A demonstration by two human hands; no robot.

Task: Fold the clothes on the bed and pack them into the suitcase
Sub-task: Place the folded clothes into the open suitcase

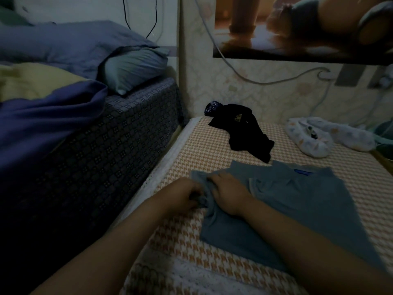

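A grey-blue shirt [297, 201] lies spread on the orange-and-white patterned bed [212, 145], collar toward the wall. My left hand [187, 194] pinches a bunched bit of its left sleeve at the shirt's left edge. Just to the right, my right hand [227, 192] rests on the same part of the shirt, its fingers on the cloth. A crumpled black garment [244, 133] lies farther back near the wall, and a white printed garment [312, 139] lies at the back right. No suitcase is in view.
A higher bed with a dark patterned mattress [106, 150], blue bedding [42, 124] and pillows [131, 69] runs along the left. The wall behind carries a poster [297, 28] and a hanging cable [255, 79].
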